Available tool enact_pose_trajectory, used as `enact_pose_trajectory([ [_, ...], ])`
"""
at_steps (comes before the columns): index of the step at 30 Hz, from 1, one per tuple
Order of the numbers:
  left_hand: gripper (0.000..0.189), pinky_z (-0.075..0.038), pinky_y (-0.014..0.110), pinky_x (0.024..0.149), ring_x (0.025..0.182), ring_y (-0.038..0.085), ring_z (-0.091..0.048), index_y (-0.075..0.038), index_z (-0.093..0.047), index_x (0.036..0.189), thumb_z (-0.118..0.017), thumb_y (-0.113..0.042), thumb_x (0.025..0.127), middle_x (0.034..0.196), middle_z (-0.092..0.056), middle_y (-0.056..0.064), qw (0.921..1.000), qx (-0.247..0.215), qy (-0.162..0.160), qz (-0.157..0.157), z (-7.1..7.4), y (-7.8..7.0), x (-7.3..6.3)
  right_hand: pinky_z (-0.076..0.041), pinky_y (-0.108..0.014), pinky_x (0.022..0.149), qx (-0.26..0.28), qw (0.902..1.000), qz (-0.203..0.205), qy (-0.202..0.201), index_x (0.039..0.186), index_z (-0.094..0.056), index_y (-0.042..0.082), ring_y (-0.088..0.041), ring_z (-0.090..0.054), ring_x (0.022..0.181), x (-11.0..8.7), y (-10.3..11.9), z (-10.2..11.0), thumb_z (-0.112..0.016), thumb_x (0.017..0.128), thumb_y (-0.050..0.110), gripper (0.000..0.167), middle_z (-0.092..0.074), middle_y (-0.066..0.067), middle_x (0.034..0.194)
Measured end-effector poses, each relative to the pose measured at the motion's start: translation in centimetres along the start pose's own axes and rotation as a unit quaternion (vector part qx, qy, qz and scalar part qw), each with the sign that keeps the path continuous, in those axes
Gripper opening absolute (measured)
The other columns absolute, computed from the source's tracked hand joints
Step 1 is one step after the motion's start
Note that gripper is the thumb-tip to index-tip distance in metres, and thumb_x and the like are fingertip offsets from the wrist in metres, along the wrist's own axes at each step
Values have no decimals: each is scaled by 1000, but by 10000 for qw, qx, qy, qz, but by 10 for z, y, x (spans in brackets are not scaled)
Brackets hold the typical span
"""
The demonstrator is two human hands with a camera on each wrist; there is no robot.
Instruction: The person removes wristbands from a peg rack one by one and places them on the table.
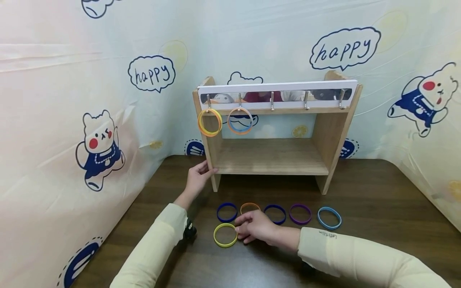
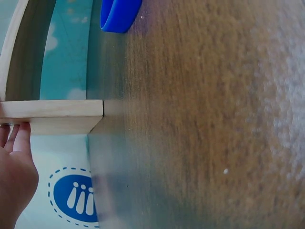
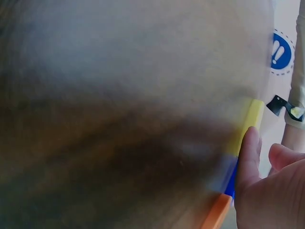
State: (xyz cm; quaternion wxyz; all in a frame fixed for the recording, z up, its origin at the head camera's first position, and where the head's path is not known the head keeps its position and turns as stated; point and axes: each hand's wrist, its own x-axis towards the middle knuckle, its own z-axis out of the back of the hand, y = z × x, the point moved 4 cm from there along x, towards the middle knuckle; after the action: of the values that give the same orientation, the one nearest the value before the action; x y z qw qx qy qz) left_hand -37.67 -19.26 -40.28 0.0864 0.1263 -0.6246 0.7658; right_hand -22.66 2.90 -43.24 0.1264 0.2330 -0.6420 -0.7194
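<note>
My left hand (image 1: 197,181) holds the left side panel of a small wooden shelf (image 1: 273,156), thumb at its front edge and fingers against the outer side. My right hand (image 1: 257,228) is low over the table, its fingertips right at the right edge of a yellow silicone wristband (image 1: 215,237). In the right wrist view the index finger points to the yellow wristband (image 3: 255,114), with the thumb apart. An orange wristband (image 1: 250,204) lies partly hidden behind this hand. Beside it lie two dark blue wristbands, one left (image 1: 217,214) and one right (image 1: 285,216).
A purple wristband (image 1: 310,214) and a light blue wristband (image 1: 340,222) lie farther right. Several metal hooks line the shelf's white rail (image 1: 288,85). Yellow and orange wristbands (image 1: 220,124) hang on the leftmost hook, orange and blue ones (image 1: 251,125) on the second. Printed curtains (image 1: 234,40) surround the table.
</note>
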Motion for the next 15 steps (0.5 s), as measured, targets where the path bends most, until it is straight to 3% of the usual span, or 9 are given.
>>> enact_pose_trajectory([
  [4,55,-51,38,92,115,29,-60,-2,-56,135,-76,-17,86,127,-61,19,9999,-49,8,97,1,-1,0,-60,-37,66,21,9999,127,-60,119,-58,-12,-28,-69,80,0,8,7,-68,88,0,34,-67,-16,88],
  [7,54,-50,40,93,116,31,-59,0,-55,135,-75,-14,87,127,-60,21,9998,-46,64,154,1,-10,-4,-59,-38,67,69,9997,204,-128,121,-58,-12,-31,-69,83,1,16,13,-68,89,2,36,-66,-17,90],
  [15,53,-52,38,92,113,27,-61,-3,-58,133,-77,-17,86,125,-62,18,9999,-96,-6,57,1,0,-1,-59,-40,74,249,9969,641,-387,122,-59,-9,-30,-69,87,3,47,32,-67,91,3,34,-68,-14,94],
])
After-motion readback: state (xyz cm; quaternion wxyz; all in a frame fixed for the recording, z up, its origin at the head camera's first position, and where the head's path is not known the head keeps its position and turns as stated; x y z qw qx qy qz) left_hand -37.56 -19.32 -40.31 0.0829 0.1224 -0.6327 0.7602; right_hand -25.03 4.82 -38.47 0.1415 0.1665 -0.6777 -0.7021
